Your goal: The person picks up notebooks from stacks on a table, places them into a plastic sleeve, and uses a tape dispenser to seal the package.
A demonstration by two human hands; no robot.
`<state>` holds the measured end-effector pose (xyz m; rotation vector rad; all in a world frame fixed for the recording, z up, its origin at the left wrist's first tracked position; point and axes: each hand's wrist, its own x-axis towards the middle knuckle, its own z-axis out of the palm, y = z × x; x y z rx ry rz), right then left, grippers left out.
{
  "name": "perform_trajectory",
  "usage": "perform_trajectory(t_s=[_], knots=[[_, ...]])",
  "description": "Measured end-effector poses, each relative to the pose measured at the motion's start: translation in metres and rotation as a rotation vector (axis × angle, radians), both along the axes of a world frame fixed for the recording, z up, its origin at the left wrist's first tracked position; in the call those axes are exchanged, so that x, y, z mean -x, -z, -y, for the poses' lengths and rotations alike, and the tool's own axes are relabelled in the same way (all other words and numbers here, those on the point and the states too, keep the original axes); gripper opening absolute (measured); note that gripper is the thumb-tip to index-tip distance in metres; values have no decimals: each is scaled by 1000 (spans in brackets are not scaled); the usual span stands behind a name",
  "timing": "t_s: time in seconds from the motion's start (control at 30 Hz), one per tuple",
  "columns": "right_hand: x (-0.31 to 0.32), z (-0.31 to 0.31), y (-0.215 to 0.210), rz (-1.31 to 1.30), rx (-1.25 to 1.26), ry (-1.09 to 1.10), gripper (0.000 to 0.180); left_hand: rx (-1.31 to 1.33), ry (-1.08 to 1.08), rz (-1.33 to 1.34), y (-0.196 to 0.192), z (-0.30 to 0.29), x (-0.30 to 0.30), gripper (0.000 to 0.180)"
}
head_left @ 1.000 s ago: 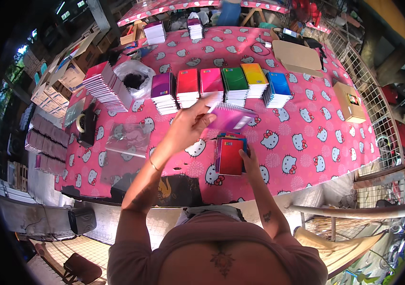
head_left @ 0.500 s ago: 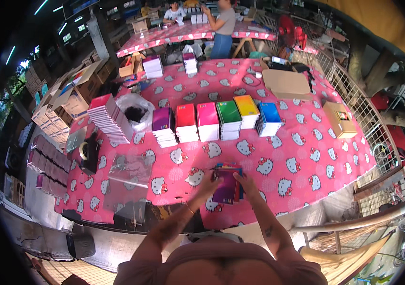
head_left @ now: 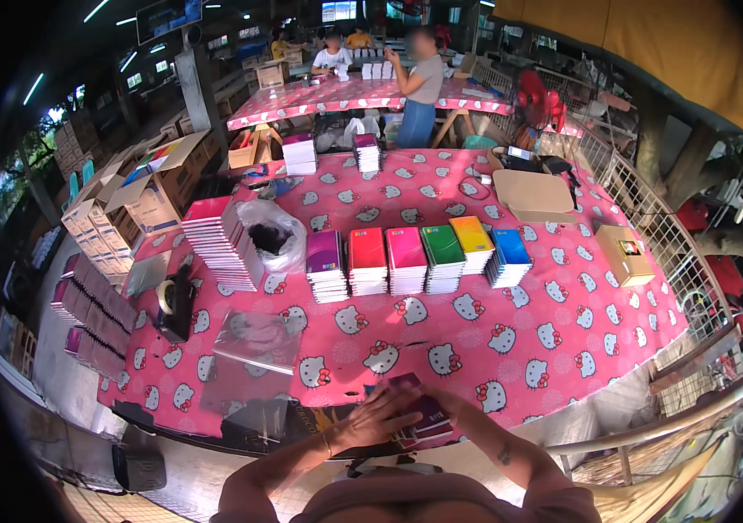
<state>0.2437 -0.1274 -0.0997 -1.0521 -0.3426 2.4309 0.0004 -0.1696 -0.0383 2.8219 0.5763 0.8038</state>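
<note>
Close to my body at the table's near edge, I have a small bundle of notebooks (head_left: 430,415) with a purple cover on top. My left hand (head_left: 378,413) lies across the bundle's left side, its fingers reaching over the cover. The far right edge is gripped by my right hand (head_left: 446,403), whose fingertips are partly hidden. Beyond my hands stand stacks of notebooks in a row: purple (head_left: 324,253), red (head_left: 367,251), pink (head_left: 406,251), green (head_left: 443,247), yellow (head_left: 473,236) and blue (head_left: 510,247).
A tall red-topped notebook stack (head_left: 213,222) stands left, beside a plastic bag (head_left: 288,244). Clear plastic sleeves (head_left: 258,340) and a tape dispenser (head_left: 175,305) lie nearer. At right are a small carton (head_left: 622,255) and flat cardboard (head_left: 532,193). Another person (head_left: 424,83) stands beyond the table.
Both hands have drawn the notebooks nearer to my body. My left hand has shifted from the bundle's side edge to over its cover. The view has tilted upward.
</note>
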Motion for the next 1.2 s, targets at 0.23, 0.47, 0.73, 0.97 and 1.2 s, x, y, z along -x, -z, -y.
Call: perform_trajectory(t_s=[0.23,0.47,0.73,0.97,1.2], knots=[[60,46,-34,164,-872,390,86,1013,-210,691,6,5,37,78],[117,71,24,458,-1133,561,94,901,-124,710,80,-1,47,87],[126,73,16,433,-1093,470,86,926,-48,662,97,-13,57,94],[111,73,35,511,-1103,392,81,625,-268,160,-18,-14,84,108],[117,62,70,427,-1065,415,78,59,-336,-220,-19,6,41,105]])
